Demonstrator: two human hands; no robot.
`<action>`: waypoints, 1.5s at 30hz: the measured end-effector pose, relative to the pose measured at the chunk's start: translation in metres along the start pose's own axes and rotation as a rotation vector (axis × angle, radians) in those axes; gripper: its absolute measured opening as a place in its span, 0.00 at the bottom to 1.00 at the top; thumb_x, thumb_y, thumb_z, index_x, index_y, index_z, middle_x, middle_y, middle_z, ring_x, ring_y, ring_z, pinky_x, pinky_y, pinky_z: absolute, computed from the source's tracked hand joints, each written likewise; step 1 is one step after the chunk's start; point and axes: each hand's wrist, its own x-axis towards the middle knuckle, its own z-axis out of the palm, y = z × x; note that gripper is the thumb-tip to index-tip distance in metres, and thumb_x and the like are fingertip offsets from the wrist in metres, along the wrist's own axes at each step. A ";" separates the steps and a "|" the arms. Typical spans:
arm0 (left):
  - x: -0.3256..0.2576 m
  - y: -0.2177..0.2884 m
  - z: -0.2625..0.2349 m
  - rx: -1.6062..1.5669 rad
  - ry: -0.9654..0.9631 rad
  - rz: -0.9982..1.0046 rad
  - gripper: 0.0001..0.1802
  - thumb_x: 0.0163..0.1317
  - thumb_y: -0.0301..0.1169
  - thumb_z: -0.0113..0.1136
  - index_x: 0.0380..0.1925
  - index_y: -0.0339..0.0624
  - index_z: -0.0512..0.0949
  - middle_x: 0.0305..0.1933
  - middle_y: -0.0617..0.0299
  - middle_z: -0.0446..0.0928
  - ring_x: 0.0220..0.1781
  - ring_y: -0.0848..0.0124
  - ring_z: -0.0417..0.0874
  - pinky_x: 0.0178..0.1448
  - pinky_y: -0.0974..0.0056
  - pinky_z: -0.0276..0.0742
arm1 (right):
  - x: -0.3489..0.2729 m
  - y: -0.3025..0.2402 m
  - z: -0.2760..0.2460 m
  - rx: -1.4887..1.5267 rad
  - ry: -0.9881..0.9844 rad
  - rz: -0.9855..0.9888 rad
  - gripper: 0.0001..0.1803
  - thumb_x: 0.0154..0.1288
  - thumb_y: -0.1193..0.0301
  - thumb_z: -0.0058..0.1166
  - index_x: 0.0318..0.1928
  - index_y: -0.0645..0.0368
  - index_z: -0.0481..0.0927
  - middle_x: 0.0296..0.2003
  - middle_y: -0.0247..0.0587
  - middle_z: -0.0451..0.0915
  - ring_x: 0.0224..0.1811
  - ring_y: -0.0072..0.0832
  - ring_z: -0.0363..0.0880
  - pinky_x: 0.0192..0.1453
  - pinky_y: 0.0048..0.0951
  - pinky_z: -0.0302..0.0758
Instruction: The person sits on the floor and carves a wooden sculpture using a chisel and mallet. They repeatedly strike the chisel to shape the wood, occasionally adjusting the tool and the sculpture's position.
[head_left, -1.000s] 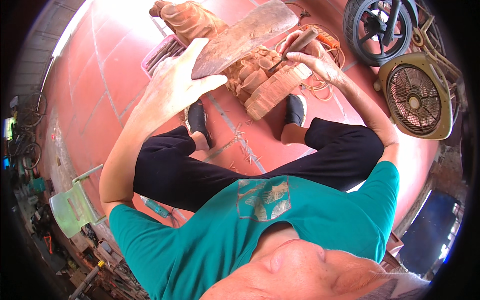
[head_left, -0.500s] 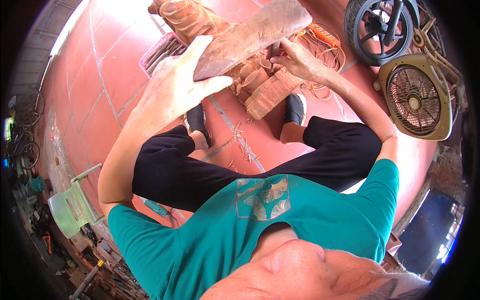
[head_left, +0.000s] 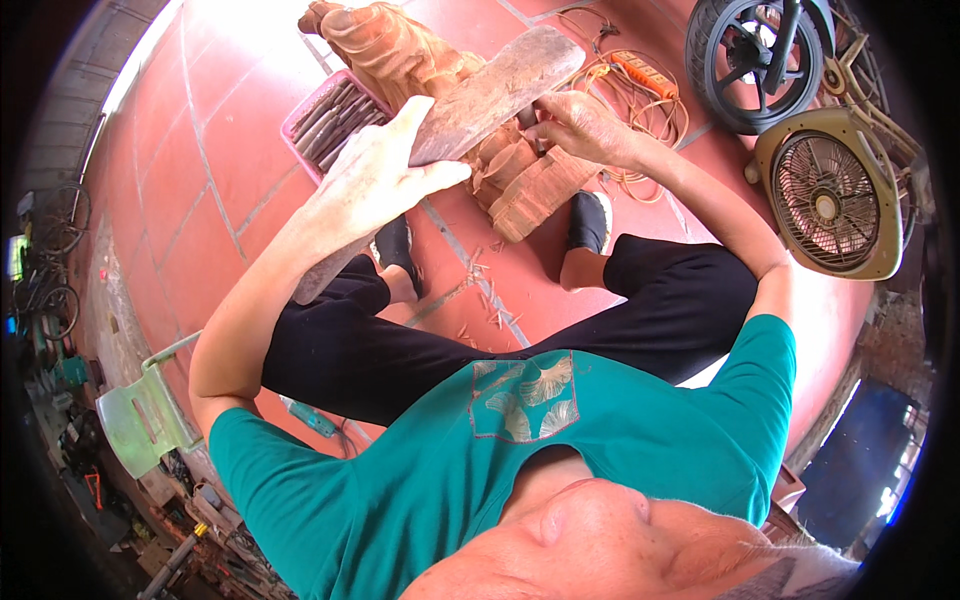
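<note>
My left hand (head_left: pixel 362 188) is closed round a flat wooden mallet (head_left: pixel 500 92), its thumb and forefinger spread against the wood. The mallet's broad end slants up to the right, and its narrow end (head_left: pixel 322 276) sticks out under my wrist. Pinched in my right hand (head_left: pixel 588 127) is a chisel (head_left: pixel 527 116), mostly hidden by the fingers and the mallet. Both hands are over a brown wood carving (head_left: pixel 535 192) lying on the floor between my feet. Its far part shows carved folds (head_left: pixel 395 45); the mallet covers its middle.
A pink basket (head_left: pixel 290 127) holding several chisels (head_left: pixel 335 122) stands left of the carving. To the right are an orange power strip (head_left: pixel 643 75) with tangled cords, a box fan (head_left: pixel 828 205) and a motorcycle wheel (head_left: pixel 755 60). Wood chips (head_left: pixel 480 290) lie on red tiles; a green chair (head_left: pixel 145 420) is at left.
The mallet has shifted down and left, so its narrow end now shows below my left wrist. My right hand stays over the carving with the chisel, which is now more hidden.
</note>
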 end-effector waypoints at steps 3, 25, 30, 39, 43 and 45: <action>0.001 0.023 -0.012 -0.152 0.033 -0.034 0.40 0.62 0.45 0.71 0.61 0.25 0.66 0.33 0.38 0.82 0.32 0.55 0.86 0.40 0.58 0.80 | 0.001 0.004 0.001 -0.030 0.064 -0.101 0.17 0.62 0.71 0.62 0.46 0.62 0.70 0.29 0.54 0.79 0.36 0.55 0.81 0.39 0.49 0.74; 0.003 0.015 -0.008 -0.206 0.081 -0.007 0.31 0.63 0.41 0.70 0.57 0.30 0.70 0.37 0.50 0.80 0.33 0.71 0.82 0.37 0.65 0.78 | -0.013 0.029 -0.008 0.103 0.175 0.145 0.14 0.67 0.69 0.60 0.50 0.60 0.76 0.38 0.48 0.84 0.42 0.43 0.85 0.46 0.42 0.77; 0.008 0.039 -0.016 -0.244 0.080 0.015 0.35 0.63 0.43 0.71 0.58 0.25 0.68 0.34 0.44 0.82 0.35 0.66 0.87 0.40 0.60 0.79 | -0.007 0.009 -0.014 0.067 0.072 0.118 0.11 0.67 0.73 0.58 0.47 0.58 0.72 0.37 0.48 0.83 0.44 0.45 0.83 0.47 0.41 0.76; 0.012 0.001 0.000 0.061 0.141 0.114 0.39 0.61 0.52 0.69 0.55 0.26 0.70 0.39 0.39 0.83 0.40 0.52 0.88 0.46 0.53 0.80 | -0.004 0.009 -0.014 0.020 0.063 0.003 0.10 0.66 0.74 0.58 0.44 0.59 0.71 0.33 0.51 0.82 0.40 0.48 0.82 0.43 0.45 0.74; 0.010 0.043 -0.017 -0.294 0.135 0.017 0.34 0.62 0.52 0.69 0.51 0.32 0.70 0.37 0.39 0.82 0.39 0.49 0.87 0.45 0.52 0.79 | -0.004 0.014 -0.011 0.032 0.084 0.037 0.10 0.66 0.74 0.58 0.44 0.60 0.71 0.32 0.52 0.81 0.39 0.50 0.82 0.43 0.46 0.74; 0.013 0.032 -0.009 -0.106 0.112 0.006 0.35 0.62 0.52 0.68 0.52 0.31 0.70 0.35 0.37 0.82 0.38 0.49 0.87 0.44 0.52 0.79 | -0.004 0.012 -0.009 0.028 0.082 0.066 0.10 0.66 0.73 0.59 0.43 0.60 0.72 0.32 0.52 0.81 0.39 0.50 0.82 0.43 0.46 0.74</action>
